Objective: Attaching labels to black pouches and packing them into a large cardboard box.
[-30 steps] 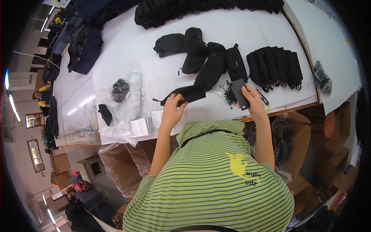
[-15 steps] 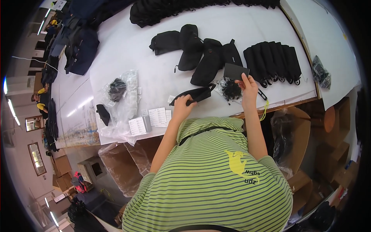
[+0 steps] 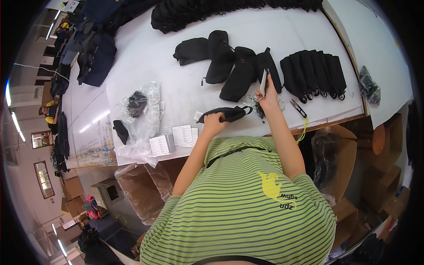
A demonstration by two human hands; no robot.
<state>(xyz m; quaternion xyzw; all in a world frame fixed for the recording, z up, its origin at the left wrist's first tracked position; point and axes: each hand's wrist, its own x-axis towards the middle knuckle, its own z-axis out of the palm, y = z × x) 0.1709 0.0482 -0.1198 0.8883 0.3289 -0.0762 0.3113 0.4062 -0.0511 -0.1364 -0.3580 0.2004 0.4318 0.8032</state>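
My left hand (image 3: 213, 121) grips the left end of a long black fabric pouch (image 3: 227, 113) lying on the white table (image 3: 154, 66) near its front edge. My right hand (image 3: 268, 94) is raised just right of the pouch and holds a thin flat card (image 3: 263, 82) edge-on. A small tangle of black cords (image 3: 260, 111) lies under that hand. Small scissors (image 3: 298, 107) rest on the table to its right.
Loose black pouches (image 3: 229, 57) lie beyond my hands; a neat row of them (image 3: 316, 73) stands at the right. Clear plastic bags with black parts (image 3: 139, 110) and white label cards (image 3: 176, 136) sit at the left. Cardboard boxes (image 3: 344, 154) stand below the table edge.
My right hand has lifted the card off the table and turned it edge-on. My left hand stays on the pouch, which has shifted slightly.
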